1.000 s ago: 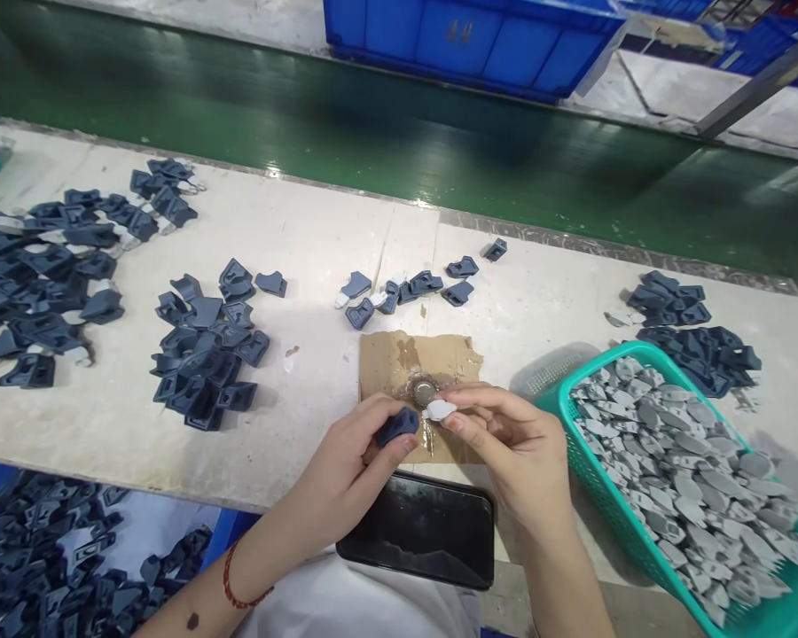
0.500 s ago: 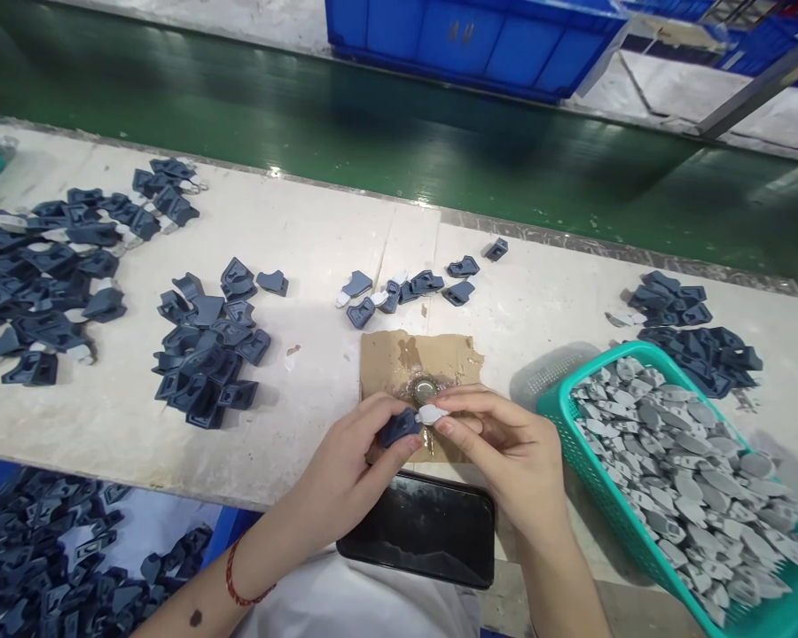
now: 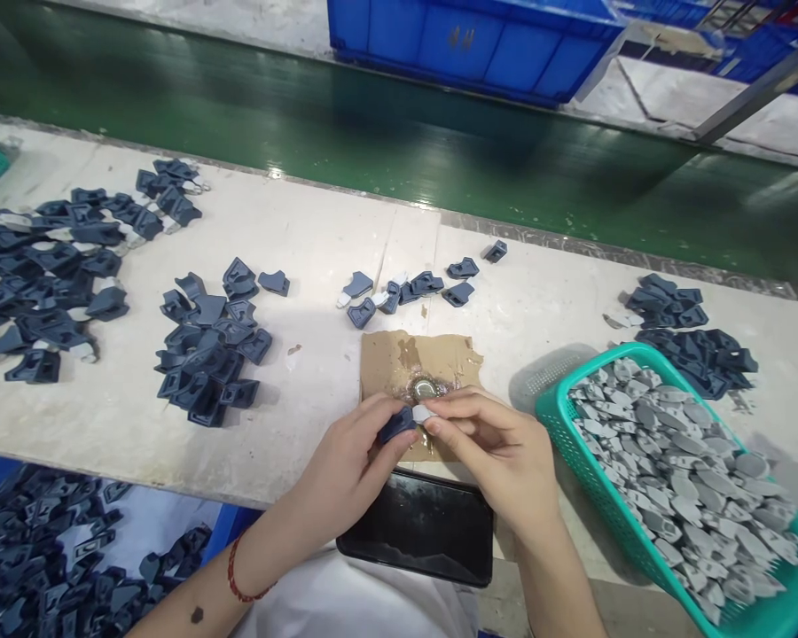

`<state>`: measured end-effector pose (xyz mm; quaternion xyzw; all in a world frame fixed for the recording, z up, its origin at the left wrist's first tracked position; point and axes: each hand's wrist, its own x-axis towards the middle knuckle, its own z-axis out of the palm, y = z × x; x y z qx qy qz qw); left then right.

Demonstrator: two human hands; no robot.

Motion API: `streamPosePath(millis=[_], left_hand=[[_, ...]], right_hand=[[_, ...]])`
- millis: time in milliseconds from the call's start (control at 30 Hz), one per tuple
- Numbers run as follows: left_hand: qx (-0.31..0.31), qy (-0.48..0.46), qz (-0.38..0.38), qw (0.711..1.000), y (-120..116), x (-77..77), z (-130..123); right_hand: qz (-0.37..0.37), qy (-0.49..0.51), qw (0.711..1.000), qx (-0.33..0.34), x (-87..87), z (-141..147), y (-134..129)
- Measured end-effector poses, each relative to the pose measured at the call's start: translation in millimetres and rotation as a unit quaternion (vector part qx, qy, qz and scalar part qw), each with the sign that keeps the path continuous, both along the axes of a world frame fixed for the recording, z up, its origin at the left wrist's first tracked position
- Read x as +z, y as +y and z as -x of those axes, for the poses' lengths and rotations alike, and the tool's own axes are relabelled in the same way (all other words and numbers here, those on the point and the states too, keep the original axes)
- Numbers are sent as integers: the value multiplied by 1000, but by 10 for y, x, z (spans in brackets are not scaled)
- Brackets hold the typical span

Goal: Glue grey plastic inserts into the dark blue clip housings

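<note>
Between the thumb and fingers of my left hand (image 3: 355, 452) is a dark blue plastic part (image 3: 396, 425). My right hand (image 3: 498, 443) pinches a small light grey plastic piece (image 3: 421, 414), whose end meets the blue part's right side. How deep it sits in there is hidden. Just beyond my fingertips, a small round metal cap (image 3: 424, 388) rests on a stained piece of brown cardboard (image 3: 386, 359). Below my hands lies a black smartphone (image 3: 426, 532), its screen dark.
A teal basket (image 3: 572, 443) of grey pieces stands at right. Piles of blue parts (image 3: 209, 354) lie on the white table (image 3: 319, 239), some joined with grey pieces. A blue bin (image 3: 73, 549) of parts sits lower left. Beyond runs a green belt (image 3: 272, 115) with a blue crate (image 3: 472, 53) behind.
My right hand has moved slightly left, bringing the grey piece closer against the blue part. Less of the grey piece shows now. My left hand keeps its grip.
</note>
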<state>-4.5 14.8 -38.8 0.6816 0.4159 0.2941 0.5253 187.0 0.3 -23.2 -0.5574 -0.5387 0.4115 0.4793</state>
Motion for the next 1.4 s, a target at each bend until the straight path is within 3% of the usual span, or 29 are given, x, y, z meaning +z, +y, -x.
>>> streamPosePath(millis=[467, 1133, 1400], left_hand=[[23, -7, 25, 999, -3, 11, -11], [4, -2, 65, 998, -22, 15, 4], [37, -82, 79, 993, 6, 81, 0]], right_hand=[[-13, -41, 998, 35, 13, 48, 13], [-43, -44, 996, 58, 35, 18, 5], [-85, -50, 983, 155, 65, -38, -33]])
